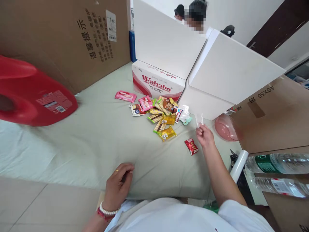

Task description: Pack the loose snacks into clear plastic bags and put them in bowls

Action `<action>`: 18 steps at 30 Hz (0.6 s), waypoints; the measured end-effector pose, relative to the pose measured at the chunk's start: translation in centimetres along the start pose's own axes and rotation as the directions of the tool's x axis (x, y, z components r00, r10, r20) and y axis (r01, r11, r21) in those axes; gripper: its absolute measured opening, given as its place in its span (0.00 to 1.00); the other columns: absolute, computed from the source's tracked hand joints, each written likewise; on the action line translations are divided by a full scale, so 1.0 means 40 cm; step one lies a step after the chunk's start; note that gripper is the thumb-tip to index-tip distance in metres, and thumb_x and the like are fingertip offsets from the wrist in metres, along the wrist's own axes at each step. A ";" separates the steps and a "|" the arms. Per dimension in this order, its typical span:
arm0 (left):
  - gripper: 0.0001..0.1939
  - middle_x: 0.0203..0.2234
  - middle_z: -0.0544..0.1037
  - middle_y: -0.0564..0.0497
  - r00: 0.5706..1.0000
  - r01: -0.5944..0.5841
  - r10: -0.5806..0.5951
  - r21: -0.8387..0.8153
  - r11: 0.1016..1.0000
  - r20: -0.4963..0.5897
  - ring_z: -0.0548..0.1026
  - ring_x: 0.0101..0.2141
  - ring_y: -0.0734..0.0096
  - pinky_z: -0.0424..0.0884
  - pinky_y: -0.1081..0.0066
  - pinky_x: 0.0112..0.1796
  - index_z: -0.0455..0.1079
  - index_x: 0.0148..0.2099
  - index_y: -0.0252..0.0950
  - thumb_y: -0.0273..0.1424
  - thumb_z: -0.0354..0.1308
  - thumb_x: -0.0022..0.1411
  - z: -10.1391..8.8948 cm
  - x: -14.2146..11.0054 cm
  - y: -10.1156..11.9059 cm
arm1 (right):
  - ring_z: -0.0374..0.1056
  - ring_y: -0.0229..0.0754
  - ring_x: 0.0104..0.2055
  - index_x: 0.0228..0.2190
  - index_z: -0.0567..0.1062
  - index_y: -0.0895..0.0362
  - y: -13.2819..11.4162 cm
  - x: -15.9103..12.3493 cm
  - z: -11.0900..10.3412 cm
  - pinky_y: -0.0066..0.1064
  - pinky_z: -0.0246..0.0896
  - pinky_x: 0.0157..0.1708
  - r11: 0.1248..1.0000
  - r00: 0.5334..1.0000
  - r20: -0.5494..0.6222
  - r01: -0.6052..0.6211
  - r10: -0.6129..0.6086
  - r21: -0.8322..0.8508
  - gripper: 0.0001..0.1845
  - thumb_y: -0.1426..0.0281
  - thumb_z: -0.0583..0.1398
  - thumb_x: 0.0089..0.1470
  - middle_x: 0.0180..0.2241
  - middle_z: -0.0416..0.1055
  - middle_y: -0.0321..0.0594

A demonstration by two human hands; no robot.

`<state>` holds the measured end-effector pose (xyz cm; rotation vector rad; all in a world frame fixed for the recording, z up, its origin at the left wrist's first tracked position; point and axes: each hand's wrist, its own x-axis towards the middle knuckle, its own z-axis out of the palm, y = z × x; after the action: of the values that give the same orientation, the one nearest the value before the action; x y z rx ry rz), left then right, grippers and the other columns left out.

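Raised above the right side of the cloth-covered table (pixel 101 141), my right hand (pixel 205 136) pinches a small clear plastic packet (pixel 199 120) between thumb and fingers. Just left of that hand lies a red snack packet (pixel 191 146). A heap of wrapped snacks (pixel 166 108) spreads farther left, with yellow packets (pixel 167 133) at its near side and a pink wafer packet (pixel 125 96) at its far left. My left hand (pixel 118 185), wearing a ring and bracelets, is at the near table edge, its fingers loosely curled with nothing visible in them.
A white Wahaha carton (pixel 158 82) with raised flaps stands behind the snacks. On the left are a red jug (pixel 36 93) and a large brown carton (pixel 60 35). A pink translucent bowl (pixel 225 127), a white roll (pixel 238 167) and plastic bottles (pixel 280 162) are at right. People are behind.
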<state>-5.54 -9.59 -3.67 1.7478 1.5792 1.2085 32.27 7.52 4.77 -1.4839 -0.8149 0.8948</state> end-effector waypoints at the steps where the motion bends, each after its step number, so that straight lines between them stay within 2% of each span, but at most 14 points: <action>1: 0.11 0.34 0.79 0.48 0.997 0.071 -0.068 -0.079 0.994 0.047 0.77 0.35 0.67 0.73 0.69 0.37 0.75 0.38 0.39 0.35 0.53 0.68 0.006 0.005 0.017 | 0.52 0.29 0.20 0.31 0.69 0.54 0.019 -0.065 -0.008 0.18 0.50 0.16 0.996 0.997 0.060 -0.054 0.050 0.073 0.16 0.66 0.70 0.46 0.24 0.62 0.28; 3: 0.12 0.32 0.78 0.49 0.965 0.215 -0.168 -0.243 0.946 0.201 0.76 0.34 0.68 0.72 0.70 0.35 0.75 0.39 0.39 0.39 0.54 0.68 0.034 0.023 0.062 | 0.52 0.27 0.20 0.37 0.72 0.54 0.057 -0.193 -0.015 0.14 0.50 0.14 0.883 0.942 0.260 -0.298 0.212 0.361 0.17 0.71 0.71 0.46 0.27 0.65 0.30; 5: 0.15 0.31 0.77 0.49 0.885 0.398 -0.229 -0.405 0.823 0.405 0.74 0.32 0.69 0.71 0.71 0.32 0.76 0.42 0.38 0.44 0.57 0.66 0.081 0.051 0.111 | 0.53 0.26 0.21 0.38 0.73 0.53 0.085 -0.302 -0.005 0.12 0.52 0.13 0.730 0.877 0.374 -0.465 0.303 0.500 0.17 0.75 0.70 0.47 0.29 0.67 0.31; 7: 0.22 0.32 0.77 0.49 0.795 0.572 -0.279 -0.515 0.638 0.538 0.72 0.29 0.71 0.69 0.72 0.29 0.75 0.46 0.37 0.49 0.62 0.60 0.137 0.084 0.153 | 0.53 0.26 0.20 0.37 0.73 0.54 0.100 -0.380 0.018 0.10 0.52 0.13 0.641 0.823 0.433 -0.562 0.369 0.523 0.16 0.76 0.71 0.48 0.27 0.65 0.30; 9: 0.29 0.40 0.77 0.47 0.743 0.658 -0.280 -0.592 0.465 0.607 0.73 0.32 0.71 0.69 0.72 0.29 0.74 0.51 0.37 0.51 0.67 0.55 0.188 0.114 0.179 | 0.52 0.25 0.19 0.36 0.73 0.54 0.105 -0.428 0.046 0.11 0.51 0.13 0.601 0.768 0.479 -0.635 0.425 0.485 0.16 0.75 0.72 0.48 0.25 0.64 0.28; 10: 0.30 0.40 0.77 0.47 0.731 0.678 -0.270 -0.621 0.393 0.627 0.73 0.33 0.71 0.68 0.73 0.29 0.74 0.50 0.36 0.51 0.69 0.52 0.208 0.126 0.186 | 0.50 0.25 0.19 0.35 0.73 0.55 0.105 -0.443 0.060 0.11 0.50 0.12 0.599 0.746 0.489 -0.660 0.451 0.453 0.16 0.74 0.73 0.47 0.25 0.63 0.28; 12: 0.28 0.35 0.77 0.49 0.742 0.671 -0.280 -0.673 0.311 0.610 0.71 0.31 0.73 0.67 0.74 0.30 0.75 0.43 0.34 0.50 0.73 0.48 0.233 0.140 0.189 | 0.49 0.25 0.18 0.35 0.74 0.55 0.102 -0.460 0.083 0.13 0.49 0.12 0.633 0.735 0.473 -0.669 0.486 0.390 0.17 0.70 0.75 0.46 0.24 0.63 0.27; 15: 0.24 0.26 0.72 0.55 0.790 0.607 -0.336 -0.733 0.307 0.513 0.66 0.27 0.78 0.63 0.75 0.30 0.74 0.34 0.33 0.47 0.75 0.46 0.237 0.142 0.174 | 0.53 0.26 0.20 0.35 0.76 0.55 0.099 -0.465 0.101 0.16 0.51 0.15 0.739 0.802 0.386 -0.583 0.455 0.339 0.19 0.66 0.76 0.44 0.24 0.63 0.27; 17: 0.22 0.26 0.72 0.55 0.804 0.584 -0.349 -0.751 0.309 0.482 0.65 0.27 0.78 0.63 0.75 0.30 0.73 0.34 0.34 0.46 0.74 0.48 0.223 0.135 0.162 | 0.55 0.27 0.22 0.34 0.78 0.55 0.098 -0.461 0.104 0.17 0.52 0.17 0.788 0.844 0.341 -0.520 0.415 0.329 0.19 0.66 0.77 0.41 0.25 0.64 0.28; 18: 0.22 0.28 0.73 0.55 0.807 0.578 -0.346 -0.759 0.299 0.479 0.66 0.28 0.78 0.64 0.75 0.31 0.73 0.35 0.34 0.46 0.74 0.49 0.215 0.131 0.158 | 0.54 0.27 0.22 0.34 0.78 0.54 0.099 -0.459 0.104 0.17 0.52 0.18 0.798 0.849 0.336 -0.510 0.407 0.321 0.19 0.66 0.78 0.41 0.25 0.64 0.28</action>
<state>4.74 -4.20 -1.17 0.5900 0.8644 1.1255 20.04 -7.11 2.18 -1.2281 -0.3983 1.5498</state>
